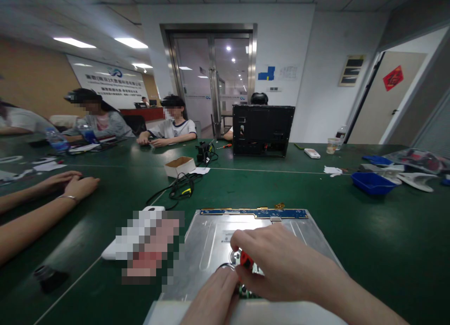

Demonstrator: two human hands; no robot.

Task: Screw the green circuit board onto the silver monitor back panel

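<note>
A flat metal display panel lies in front of me, with a blue circuit strip along its far edge. My right hand is closed around the red and black handle of a screwdriver, held over the panel's middle. The screwdriver's tip is hidden. Beside it, my left hand rests low on the panel with its fingers pressed together. What those fingers hold, if anything, is hidden. Parts of a green circuit board and a dark cable show between and beside my hands.
Left of the panel lies a white device, partly pixelated. Black cables and a small cardboard box are beyond it. A blue tray sits at right, a black monitor casing at the back. Another person's hands rest at left.
</note>
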